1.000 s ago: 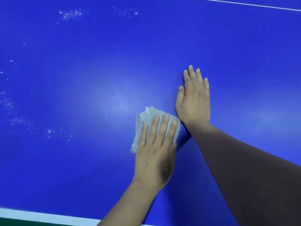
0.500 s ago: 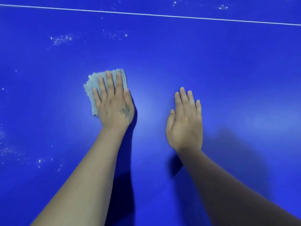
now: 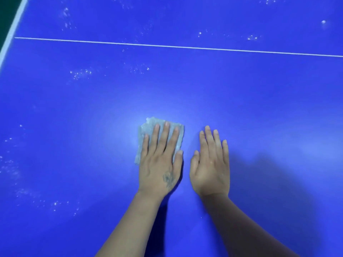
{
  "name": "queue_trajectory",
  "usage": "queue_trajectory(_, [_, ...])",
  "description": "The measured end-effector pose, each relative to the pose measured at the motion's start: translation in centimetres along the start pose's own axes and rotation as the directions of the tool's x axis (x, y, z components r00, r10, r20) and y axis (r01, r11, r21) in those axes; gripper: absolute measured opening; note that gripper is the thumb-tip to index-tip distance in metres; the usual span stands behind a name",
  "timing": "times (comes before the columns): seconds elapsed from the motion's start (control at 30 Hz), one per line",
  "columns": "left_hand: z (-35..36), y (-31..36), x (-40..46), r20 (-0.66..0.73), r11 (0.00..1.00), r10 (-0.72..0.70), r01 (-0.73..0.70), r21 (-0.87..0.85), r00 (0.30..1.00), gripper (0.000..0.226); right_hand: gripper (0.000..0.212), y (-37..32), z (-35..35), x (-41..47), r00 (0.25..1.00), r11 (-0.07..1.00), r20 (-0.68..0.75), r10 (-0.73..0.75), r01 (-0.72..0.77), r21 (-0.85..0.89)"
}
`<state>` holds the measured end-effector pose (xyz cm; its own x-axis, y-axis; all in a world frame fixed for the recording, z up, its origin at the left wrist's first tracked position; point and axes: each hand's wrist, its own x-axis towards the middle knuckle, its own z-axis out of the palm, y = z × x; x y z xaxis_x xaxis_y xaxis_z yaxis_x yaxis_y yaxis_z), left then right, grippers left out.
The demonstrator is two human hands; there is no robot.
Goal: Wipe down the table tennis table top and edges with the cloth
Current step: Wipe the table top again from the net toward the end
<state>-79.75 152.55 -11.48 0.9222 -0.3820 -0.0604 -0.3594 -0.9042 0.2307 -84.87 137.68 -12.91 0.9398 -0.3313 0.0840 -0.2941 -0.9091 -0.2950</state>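
- Left hand [image 3: 159, 164]: flat, fingers straight and slightly spread, pressing down on a small pale grey textured folded cloth [image 3: 148, 127]; not curled round it. Dark mark on the back of the hand near the thumb side.
- Cloth: lies flat on the glossy blue table tennis table top [image 3: 259, 101], near the middle of the view; far edge and left edge stick out past the fingertips, the rest is hidden under the palm.
- Right hand [image 3: 211, 167]: flat on the bare table top just beside the left hand, fingers straight and close together, thumb alongside; holds nothing, apart from the cloth.
- Both forearms come in from the bottom edge, bare; shadows fall on the table under and right of them.
- Thin white line [image 3: 167, 45] crosses the table top well beyond the hands, left to right, slightly slanted.
- White edge band [image 3: 13, 32] of the table at top left, meeting that line; dark green floor [image 3: 7, 8] outside it.
- White specks [image 3: 79, 73] scattered in patches: left of the hands, beyond them before the line, more past the line at the upper right.
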Motion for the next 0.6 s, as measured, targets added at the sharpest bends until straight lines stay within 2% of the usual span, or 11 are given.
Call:
queue_trajectory(0.17, [-1.4, -4.6, -1.1, 0.038, 0.972, -0.229, 0.23, -0.039, 0.973, 0.066, 0.059, 0.1, 0.1, 0.0, 1.0, 1.0, -0.002, 0.0, 0.0, -0.006])
queue_trajectory(0.33, [-2.4, -7.0, 6.5, 0.038, 0.914, -0.364, 0.364, -0.18, 0.931, 0.064, 0.056, -0.1, 0.5, -0.2, 0.998, 1.0, -0.063, 0.012, -0.012, 0.012])
queue_trajectory(0.4, [-2.1, -6.5, 9.2, 0.024, 0.927, -0.339, 0.339, -0.158, 0.94, 0.068, 0.047, -0.4, 0.5, 1.1, 0.992, 0.999, -0.118, 0.038, -0.036, 0.017])
queue_trajectory(0.47, [-1.7, -5.6, 10.6, 0.021, 0.961, -0.254, 0.254, -0.109, 0.967, 0.074, 0.041, -1.2, 0.4, 3.6, 0.989, 0.999, -0.145, 0.034, -0.03, 0.028])
queue_trajectory(0.6, [-1.5, -4.9, 9.0, 0.025, 0.998, 0.005, -0.003, -0.061, 1.0, 0.071, 0.055, -3.0, 1.2, 8.1, 0.979, 0.998, -0.193, 0.069, -0.065, 0.028])
